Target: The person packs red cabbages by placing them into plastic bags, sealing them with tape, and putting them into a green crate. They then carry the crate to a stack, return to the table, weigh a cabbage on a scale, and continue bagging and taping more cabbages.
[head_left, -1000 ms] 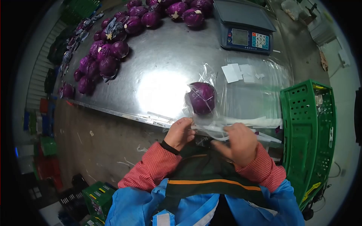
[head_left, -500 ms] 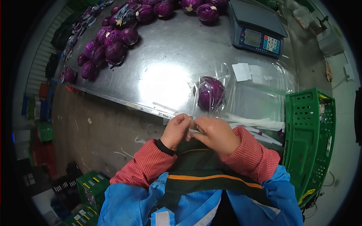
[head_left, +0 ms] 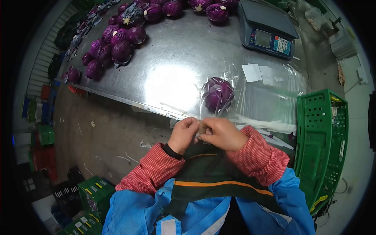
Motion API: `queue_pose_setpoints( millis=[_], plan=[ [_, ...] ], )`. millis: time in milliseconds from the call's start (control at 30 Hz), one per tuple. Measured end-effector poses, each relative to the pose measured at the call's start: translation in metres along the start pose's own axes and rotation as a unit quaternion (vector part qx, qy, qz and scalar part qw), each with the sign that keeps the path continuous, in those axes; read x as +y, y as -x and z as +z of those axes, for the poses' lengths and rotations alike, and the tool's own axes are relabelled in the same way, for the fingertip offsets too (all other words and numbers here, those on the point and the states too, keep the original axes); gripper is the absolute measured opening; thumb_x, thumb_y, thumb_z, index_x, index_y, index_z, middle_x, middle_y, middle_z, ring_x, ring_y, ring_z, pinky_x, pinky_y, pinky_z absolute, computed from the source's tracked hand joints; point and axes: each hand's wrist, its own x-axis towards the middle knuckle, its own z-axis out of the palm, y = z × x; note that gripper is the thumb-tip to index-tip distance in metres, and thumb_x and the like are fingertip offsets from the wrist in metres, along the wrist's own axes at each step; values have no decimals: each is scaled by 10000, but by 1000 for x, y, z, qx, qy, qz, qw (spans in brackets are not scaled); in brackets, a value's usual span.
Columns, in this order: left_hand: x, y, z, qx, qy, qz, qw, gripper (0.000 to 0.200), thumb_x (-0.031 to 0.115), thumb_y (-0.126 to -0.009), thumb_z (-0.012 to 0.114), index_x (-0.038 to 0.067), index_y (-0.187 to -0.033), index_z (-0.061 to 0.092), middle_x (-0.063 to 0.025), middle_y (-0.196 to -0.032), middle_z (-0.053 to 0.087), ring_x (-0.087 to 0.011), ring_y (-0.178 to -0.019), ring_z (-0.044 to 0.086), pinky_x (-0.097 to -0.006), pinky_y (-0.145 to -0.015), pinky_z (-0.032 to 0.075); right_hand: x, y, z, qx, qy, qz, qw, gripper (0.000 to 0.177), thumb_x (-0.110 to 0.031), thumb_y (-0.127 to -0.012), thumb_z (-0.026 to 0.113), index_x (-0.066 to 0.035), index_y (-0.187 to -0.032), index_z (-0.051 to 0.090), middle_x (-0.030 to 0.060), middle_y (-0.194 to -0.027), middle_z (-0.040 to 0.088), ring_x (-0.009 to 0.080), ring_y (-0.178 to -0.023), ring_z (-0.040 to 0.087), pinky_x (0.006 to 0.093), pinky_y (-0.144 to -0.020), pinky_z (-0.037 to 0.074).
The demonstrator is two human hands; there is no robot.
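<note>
A red cabbage sits inside a clear plastic bag near the table's front edge. The bag's gathered end runs down toward me into both hands. My left hand is closed, thumb and forefinger pinching the bag's end. Right beside it, my right hand is closed too, its fingertips on the same twisted plastic. The fingers hide the exact shape of the plastic between them.
Several unbagged red cabbages lie at the table's back left. A scale stands at the back right, with white labels and flat clear bags before it. A green crate is at my right.
The bagged cabbage has turned slightly and its bag looks drawn tighter toward my hands. My right hand's fingers have come down and closed in beside my left.
</note>
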Motion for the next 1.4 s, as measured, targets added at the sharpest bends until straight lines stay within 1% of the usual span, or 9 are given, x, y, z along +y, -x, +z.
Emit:
queue_pose_setpoints(
  millis=[200,333,433,500,567,767,900,1133,1400],
  plan=[
    [3,7,-3,19,23,-2,1000,138,153,-900,547,54,-804,549,-15,-601,534,-89,-475,471,-211,-450,374,-59,62,-47,-87,-216,14,972,110,-94,-795,633,-32,-770,547,16,-639,488,132,-587,476,281,-554,414],
    [-4,7,-20,11,55,-16,998,143,161,-873,564,62,-772,544,-23,-578,541,-93,-466,471,-216,-447,378,-62,169,-139,-142,-393,-355,836,119,-54,-742,696,-16,-713,587,102,-687,616,188,-596,617,259,-513,464],
    [-9,6,-24,5,65,-18,998,144,153,-880,554,58,-774,534,-27,-577,532,-100,-460,465,-221,-441,378,-34,239,-125,172,-160,-93,968,161,-116,-745,710,-30,-696,582,78,-647,590,174,-579,572,274,-500,449],
    [-10,6,-23,0,68,-19,997,143,148,-890,541,58,-781,521,-25,-576,523,-105,-455,460,-223,-445,374,-19,185,-114,8,153,261,953,232,-189,-725,728,-39,-695,553,95,-610,529,244,-560,559,356,-534,449],
    [-11,5,-24,-13,70,-13,997,144,150,-894,537,59,-784,517,-28,-580,525,-105,-455,458,-222,-451,371,28,160,-83,111,460,145,869,294,-216,-682,751,-57,-866,584,115,-752,566,324,-731,595,413,-629,469],
    [-29,1,-48,-26,199,-13,980,127,117,-867,563,69,-980,532,-62,-756,568,-130,-626,527,-238,-534,419,30,32,-52,224,327,-112,911,223,-137,-713,694,-81,-914,615,90,-859,524,297,-807,536,403,-695,433],
    [-43,-9,-17,90,-212,331,915,404,16,-748,663,89,-1129,548,-87,-1189,452,-201,-1036,490,-283,-829,439,44,16,-51,206,271,-184,922,113,-94,-746,646,-59,-845,604,82,-868,511,277,-810,525,368,-705,424],
    [17,-66,-25,205,-49,311,927,76,108,-939,528,34,-929,542,-42,-888,581,-133,-836,557,-254,-781,441,85,-23,-102,294,-220,-20,930,65,-64,-839,499,-3,-854,516,66,-839,504,211,-835,523,313,-847,398],
    [84,-116,1,216,187,166,944,194,189,-928,509,87,-775,447,20,-632,425,-86,-496,422,-248,-439,364,104,-50,-102,414,-391,138,810,108,-68,-885,429,-46,-779,426,66,-650,504,161,-530,492,305,-485,449]
  ],
)
